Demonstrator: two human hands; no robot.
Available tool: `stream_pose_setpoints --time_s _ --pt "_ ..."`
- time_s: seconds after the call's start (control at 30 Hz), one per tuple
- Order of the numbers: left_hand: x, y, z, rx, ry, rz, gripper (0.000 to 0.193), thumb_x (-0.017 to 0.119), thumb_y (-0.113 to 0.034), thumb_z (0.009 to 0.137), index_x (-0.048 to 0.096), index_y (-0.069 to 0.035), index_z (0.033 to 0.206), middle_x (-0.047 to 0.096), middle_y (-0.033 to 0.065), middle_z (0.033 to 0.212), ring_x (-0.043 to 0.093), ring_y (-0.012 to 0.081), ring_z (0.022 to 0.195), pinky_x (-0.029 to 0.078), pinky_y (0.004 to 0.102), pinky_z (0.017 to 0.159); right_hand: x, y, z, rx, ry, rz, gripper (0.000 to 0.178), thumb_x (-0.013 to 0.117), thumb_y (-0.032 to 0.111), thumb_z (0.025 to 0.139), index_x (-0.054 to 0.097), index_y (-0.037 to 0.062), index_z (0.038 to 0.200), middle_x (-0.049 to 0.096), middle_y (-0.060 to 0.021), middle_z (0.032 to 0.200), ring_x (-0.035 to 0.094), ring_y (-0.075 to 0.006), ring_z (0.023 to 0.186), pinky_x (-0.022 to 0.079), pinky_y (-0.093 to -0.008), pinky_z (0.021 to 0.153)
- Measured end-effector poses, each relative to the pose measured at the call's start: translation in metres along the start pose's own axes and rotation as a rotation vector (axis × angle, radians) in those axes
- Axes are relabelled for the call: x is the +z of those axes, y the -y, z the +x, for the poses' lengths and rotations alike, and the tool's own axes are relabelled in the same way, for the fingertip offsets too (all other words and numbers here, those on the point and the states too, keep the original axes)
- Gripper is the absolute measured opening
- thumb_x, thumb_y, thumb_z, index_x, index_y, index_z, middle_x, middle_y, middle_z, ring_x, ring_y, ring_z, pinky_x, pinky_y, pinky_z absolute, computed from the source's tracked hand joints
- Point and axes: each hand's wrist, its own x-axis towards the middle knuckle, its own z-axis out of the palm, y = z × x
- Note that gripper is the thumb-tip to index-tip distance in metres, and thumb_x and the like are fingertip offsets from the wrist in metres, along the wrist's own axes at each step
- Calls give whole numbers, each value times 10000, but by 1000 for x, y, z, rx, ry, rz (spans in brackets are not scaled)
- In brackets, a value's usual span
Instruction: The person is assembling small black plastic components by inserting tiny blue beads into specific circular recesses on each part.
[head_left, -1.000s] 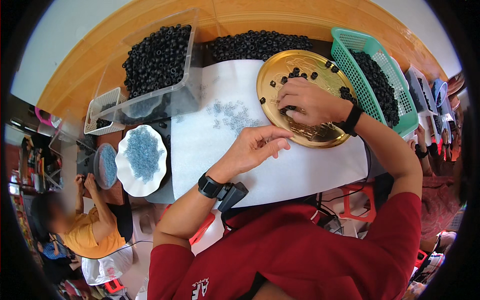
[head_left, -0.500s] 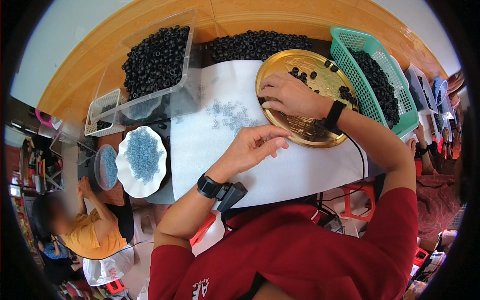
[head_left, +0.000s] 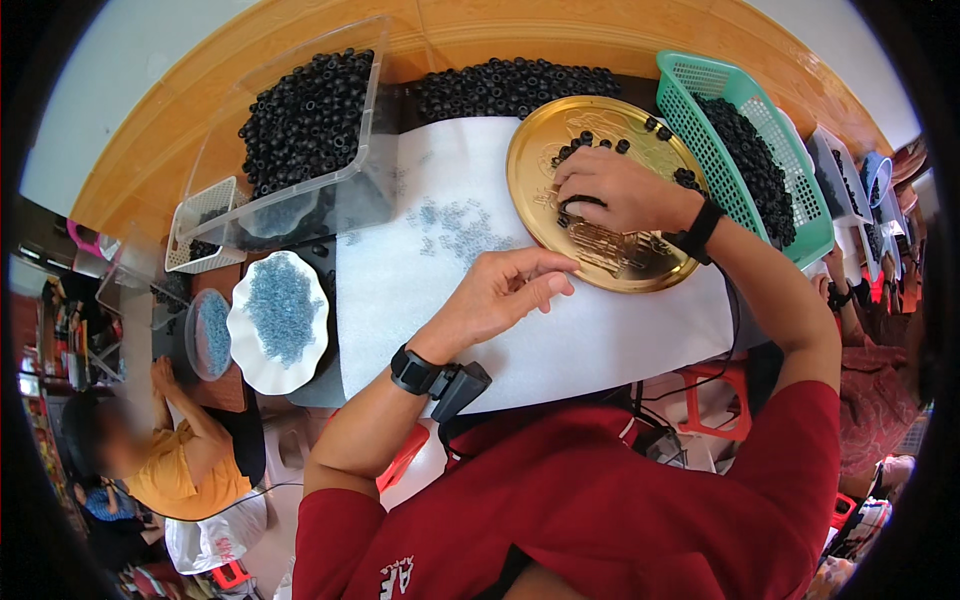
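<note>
My right hand (head_left: pixel 620 190) is over the round gold tray (head_left: pixel 535 215), fingers curled down among small black ring-shaped pieces (head_left: pixel 578 147). A dark curve shows between its thumb and fingers; what they close on, if anything, is hidden. By the tray's near left rim, my left hand (head_left: pixel 500 300) hovers above the white sheet (head_left: pixel 400 340). Its forefinger and thumb are stretched out with a small gap between the tips, and nothing shows in it. Small clear bluish pieces (head_left: pixel 460 228) lie scattered on the sheet beyond this hand.
Left stand a clear bin (head_left: pixel 375 120) of black pieces, a small white basket (head_left: pixel 195 260) and a wavy white dish (head_left: pixel 310 362) of bluish pieces. At right is a green basket (head_left: pixel 815 225). More black pieces (head_left: pixel 520 88) lie at the back. A person in yellow (head_left: pixel 190 465) sits left.
My right hand has moved right from the tray's left rim toward its middle, its fingers curling in more. My left hand has hardly moved.
</note>
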Motion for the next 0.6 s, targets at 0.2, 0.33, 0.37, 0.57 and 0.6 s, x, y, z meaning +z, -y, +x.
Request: stream_pose_setpoints --time_s 0.2,0.33,0.37,0.57,0.6 --pt "-1 0 0 -42 33 6 294 567 -244 950 636 -68 1175 687 48 944 576 73 726 436 201 588 -23 -15 -27 207 -162 -33 154 608 23 807 623 25 961 605 -108 1065 576 -297 1037 473 -368 890" --pt "-1 2 1 -32 33 -4 289 567 -234 949 635 -58 1168 687 54 942 575 75 728 433 202 585 -38 -26 -49 332 -55 -17 190 585 13 801 610 22 990 606 -118 1030 586 -302 990 475 -375 873" --pt "0 1 1 -35 40 -7 289 567 -234 949 635 -58 1168 687 54 942 575 75 728 433 202 585 -40 -24 -53 340 -53 -15 190 585 13 801 610 22 990 606 -118 1030 586 -302 990 475 -375 873" --pt "2 -3 0 -43 12 -25 272 605 -210 934 647 -41 1143 676 48 885 567 79 689 453 205 611 -31 -12 -60 345 -21 -15 170 567 22 811 622 20 972 607 -119 936 594 -305 907 479 -382 785" --pt "2 -3 -1 -54 12 -23 273 607 -209 933 646 -41 1145 675 48 888 569 80 693 455 206 614 -28 -9 -58 345 -44 0 174 568 20 809 626 22 973 606 -119 923 597 -303 889 481 -376 768"
